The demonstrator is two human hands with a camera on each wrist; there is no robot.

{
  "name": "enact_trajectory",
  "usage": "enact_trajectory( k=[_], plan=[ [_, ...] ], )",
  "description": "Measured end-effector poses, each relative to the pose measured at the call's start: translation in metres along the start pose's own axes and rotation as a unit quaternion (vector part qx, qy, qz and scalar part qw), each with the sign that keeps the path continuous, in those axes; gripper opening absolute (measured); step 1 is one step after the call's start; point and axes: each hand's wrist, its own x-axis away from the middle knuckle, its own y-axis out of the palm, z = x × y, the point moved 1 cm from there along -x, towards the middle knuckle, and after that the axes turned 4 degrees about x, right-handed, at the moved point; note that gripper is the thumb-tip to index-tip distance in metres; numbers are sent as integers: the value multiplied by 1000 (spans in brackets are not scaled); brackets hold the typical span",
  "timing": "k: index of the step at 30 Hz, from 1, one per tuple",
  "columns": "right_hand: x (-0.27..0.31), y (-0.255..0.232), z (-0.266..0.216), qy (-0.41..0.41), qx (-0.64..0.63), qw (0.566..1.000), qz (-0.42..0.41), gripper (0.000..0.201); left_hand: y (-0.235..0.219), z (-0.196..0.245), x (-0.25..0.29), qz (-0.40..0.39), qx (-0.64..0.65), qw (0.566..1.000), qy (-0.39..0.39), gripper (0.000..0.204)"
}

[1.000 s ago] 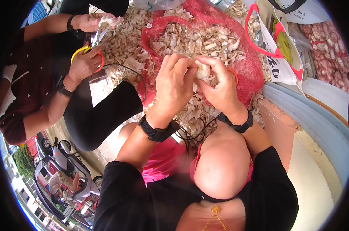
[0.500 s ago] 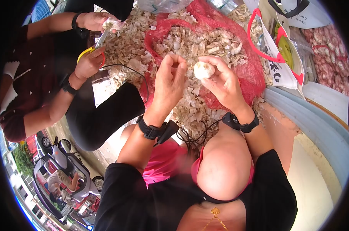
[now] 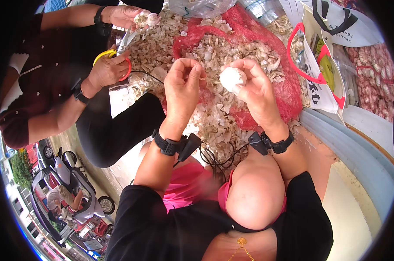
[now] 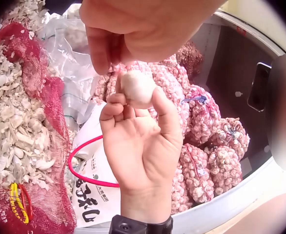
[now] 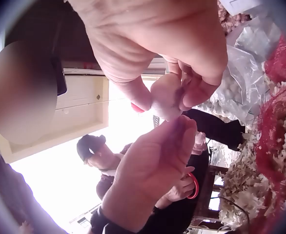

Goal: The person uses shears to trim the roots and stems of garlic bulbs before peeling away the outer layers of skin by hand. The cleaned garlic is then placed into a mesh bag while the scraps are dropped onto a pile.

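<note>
Garlic bulb [image 3: 232,78] pinched in the fingertips of the right hand [image 3: 258,93], raised above the red mesh sack [image 3: 288,87] of peelings. Left hand [image 3: 181,89] just beside the bulb, apart from it, fingertips pinched together, possibly on a scrap of skin; cannot tell.

Red mesh sack [image 3: 288,87] under loose garlic skins [image 3: 232,52]

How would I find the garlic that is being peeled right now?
Find the red net sack heaped with papery peels. Just above it the right hand holds up one garlic bulb in its fingertips. It is round, white and whole, unlike the loose flakes below.
</note>
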Motion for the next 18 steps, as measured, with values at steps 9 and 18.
enact_trajectory(
  k=[9, 18],
  plan=[
    [11, 6, 10, 32, 65, 997, 39, 45, 5, 16, 14, -107, -70, 989, 69, 17],
    [14, 2, 14, 38, 96, 993, 49, 43, 9, 20, 13, -128, -273, 912, 277, 15]
  ],
)
